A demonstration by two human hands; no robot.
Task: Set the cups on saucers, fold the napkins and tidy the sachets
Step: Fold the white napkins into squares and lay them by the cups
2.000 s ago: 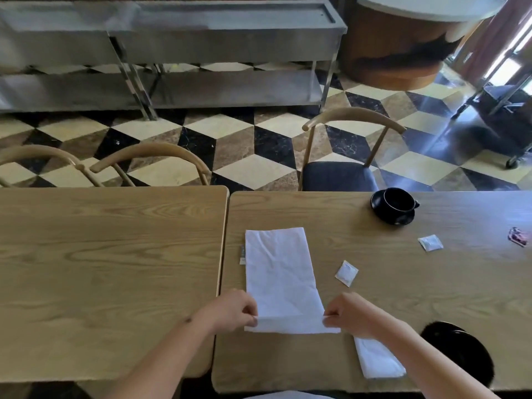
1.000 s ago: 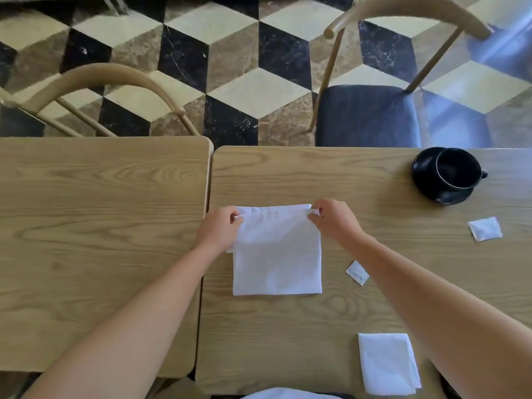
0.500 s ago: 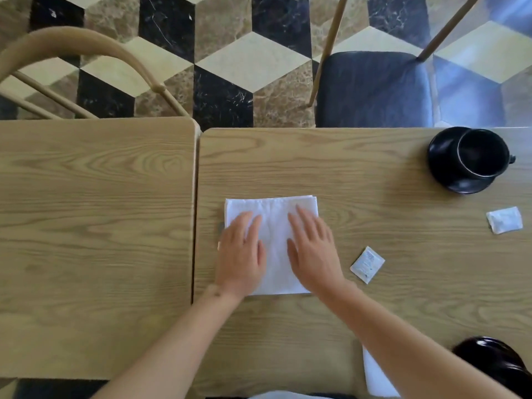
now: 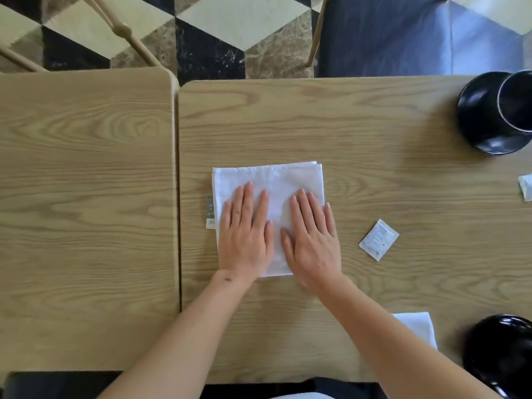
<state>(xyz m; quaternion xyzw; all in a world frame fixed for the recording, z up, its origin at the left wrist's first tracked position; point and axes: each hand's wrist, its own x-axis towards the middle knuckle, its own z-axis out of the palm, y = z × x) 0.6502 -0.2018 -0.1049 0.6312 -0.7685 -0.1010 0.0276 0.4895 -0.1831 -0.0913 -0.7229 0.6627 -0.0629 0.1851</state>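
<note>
A white napkin (image 4: 276, 180), folded into a square, lies on the right-hand wooden table (image 4: 374, 125). My left hand (image 4: 246, 234) and my right hand (image 4: 312, 237) rest flat on it side by side, fingers straight, holding nothing. A small sachet (image 4: 378, 239) lies on the table to the right of my right hand, and another sachet (image 4: 526, 187) shows at the right edge. A black cup on its saucer (image 4: 498, 113) stands at the far right. A second folded napkin (image 4: 417, 326) lies near the front, partly hidden by my right forearm.
A dark glossy dish (image 4: 501, 355) sits at the near right corner. A second wooden table (image 4: 86, 197) adjoins on the left with a narrow gap. A chair with a dark seat (image 4: 403, 36) and a wooden chair (image 4: 123, 33) stand beyond the tables.
I folded the long napkin in half away from me, then laid both hands flat on it. The view has tilted down and closer; my hands stay pressed on the napkin.
</note>
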